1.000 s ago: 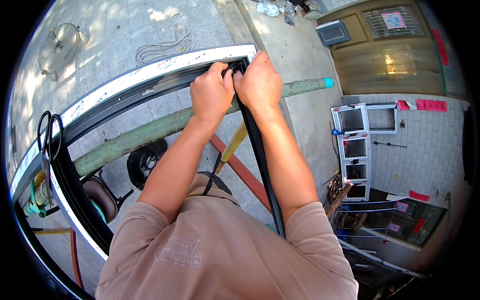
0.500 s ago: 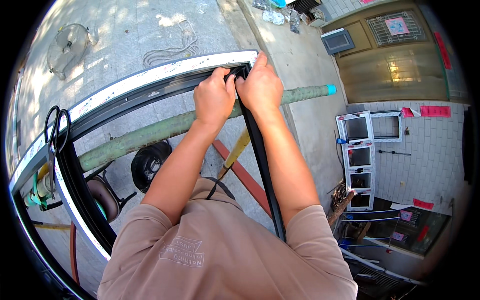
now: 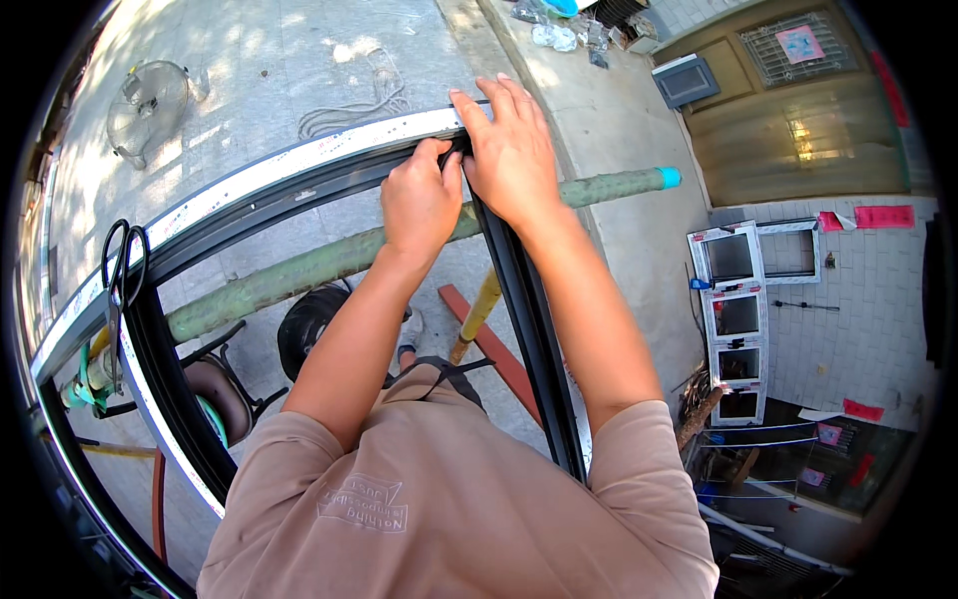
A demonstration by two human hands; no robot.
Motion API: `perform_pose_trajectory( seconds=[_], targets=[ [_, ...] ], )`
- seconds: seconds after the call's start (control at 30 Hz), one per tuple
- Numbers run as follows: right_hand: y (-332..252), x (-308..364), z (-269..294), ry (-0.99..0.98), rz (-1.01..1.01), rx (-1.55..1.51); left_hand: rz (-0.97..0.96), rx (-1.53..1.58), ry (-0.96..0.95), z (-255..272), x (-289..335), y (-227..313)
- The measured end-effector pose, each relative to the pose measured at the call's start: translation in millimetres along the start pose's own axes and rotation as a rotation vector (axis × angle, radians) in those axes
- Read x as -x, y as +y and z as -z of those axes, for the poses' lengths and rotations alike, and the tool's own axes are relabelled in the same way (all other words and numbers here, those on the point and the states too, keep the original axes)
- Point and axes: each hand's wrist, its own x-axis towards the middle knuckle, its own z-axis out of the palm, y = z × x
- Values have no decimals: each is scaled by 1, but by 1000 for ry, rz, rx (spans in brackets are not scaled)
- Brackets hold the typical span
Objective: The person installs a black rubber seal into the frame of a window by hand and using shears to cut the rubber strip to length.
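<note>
A window frame (image 3: 309,158), black inside with white protective film on its face, lies before me. At its far right corner, my left hand (image 3: 423,200) is closed, thumb and fingers pinching a black rubber strip (image 3: 457,146) in the frame's channel. Most of that strip is hidden by my fingers. Beside it my right hand (image 3: 513,160) rests over the corner, its fingers stretched out and slightly spread. Black-handled scissors (image 3: 122,285) lie across the frame's left corner.
A green wrapped pole (image 3: 289,278) runs under the frame. A fan (image 3: 148,105) and coiled rope (image 3: 354,112) are on the ground beyond. A chair (image 3: 222,394) and a black coil (image 3: 304,324) sit below. White-framed windows (image 3: 736,309) stand along the right wall.
My right hand has opened from its grip, its fingers now stretched over the corner. The left hand stays pinched beside it. The view has shifted slightly.
</note>
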Motion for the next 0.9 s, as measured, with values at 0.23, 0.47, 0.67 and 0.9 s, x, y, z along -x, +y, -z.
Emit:
perform_pose_trajectory(
  seconds=[0.23,0.47,0.67,0.9],
  targets=[
    [12,-28,-7,-13,308,62,64,-53,-85,7,-1,12],
    [9,-44,3,-154,292,143,59,-41,-99,9,-2,11],
    [10,-47,4,-270,249,168,81,-92,-162,36,24,7],
    [12,-46,14,-323,126,89,-6,-168,-93,34,17,1]
  ],
)
